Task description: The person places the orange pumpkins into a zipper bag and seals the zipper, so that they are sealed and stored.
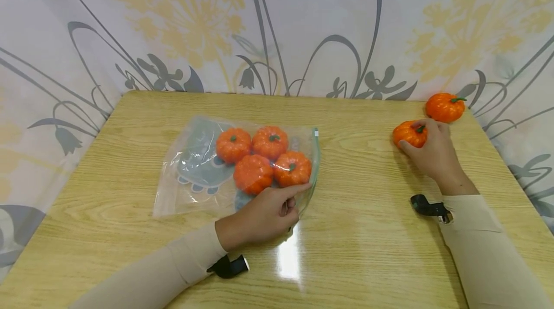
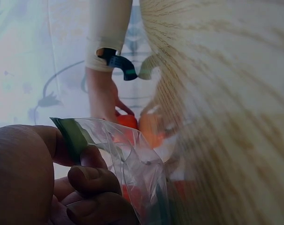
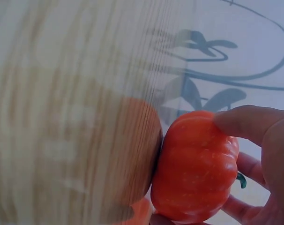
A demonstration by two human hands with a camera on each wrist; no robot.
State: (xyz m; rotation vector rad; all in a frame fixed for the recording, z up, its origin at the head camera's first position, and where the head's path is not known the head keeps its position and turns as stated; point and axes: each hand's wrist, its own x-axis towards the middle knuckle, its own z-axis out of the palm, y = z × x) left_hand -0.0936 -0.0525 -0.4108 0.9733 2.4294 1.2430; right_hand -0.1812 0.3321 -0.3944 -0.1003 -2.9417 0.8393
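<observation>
The person's right grip (image 1: 434, 153) is closed around the nearer of two loose toy pumpkins (image 1: 409, 134) at the right of the bench (image 1: 359, 232), thumb on one side and fingers on the other; the right wrist view shows the stem facing the palm, a hold likely chosen because the rounded, ribbed sides give more purchase than the short stem. That pumpkin appears to rest on the wood, with the second loose pumpkin (image 1: 445, 107) just behind it, near the back corner. The left grip (image 1: 270, 213) pinches the green edge strip (image 1: 316, 157) of a clear bag (image 1: 196, 155), probably to steady the limp film and keep the mouth within control; whether the mouth stands open cannot be told. The bag lies flat left of centre, its strip facing the loose pair, which seems a handy way round for loading. Inside, four bagged pumpkins (image 1: 253, 174) sit clustered towards the strip end, their weight presumably helping hold the plastic down.
</observation>
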